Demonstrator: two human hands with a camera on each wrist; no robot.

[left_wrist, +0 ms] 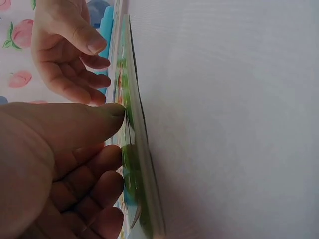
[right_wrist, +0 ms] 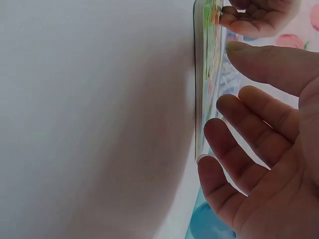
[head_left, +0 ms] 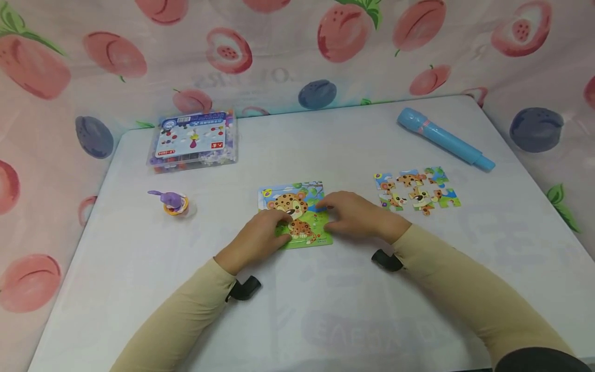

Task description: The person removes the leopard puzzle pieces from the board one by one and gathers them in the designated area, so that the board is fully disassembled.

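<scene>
Puzzle board (head_left: 302,219) with a spotted cartoon leopard, blue sky and green ground lies flat on the white table (head_left: 302,294), centre of frame. Left hand (head_left: 255,236) sits at its lower-left part; thumb and fingers are loosely bent, spread apart, tips resting on the board's face in the left wrist view, nothing gripped. Right hand (head_left: 355,214) is at the board's right edge, thumb apart from the fingers, fingers slightly bent and fanned, holding nothing; cannot tell whether its tips touch the board. In the right wrist view the fingertips sit right beside the board's edge. Loose puzzle pieces (head_left: 420,196) lie in two rough rows right of centre, showing bits of leopard, sky and green, well apart from the board. Blue tube-shaped item (head_left: 441,137) lies slanted at upper right. Clear plastic box (head_left: 192,137) with a printed label and small coloured parts is at upper left; small purple toy (head_left: 172,200) with a yellow-orange ring sits below it. Both forearms wear tan sleeves (head_left: 178,318), with a black wrist device (head_left: 246,288) at each cuff. Fruit-print cloth (head_left: 274,57) spans the top of the frame.
</scene>
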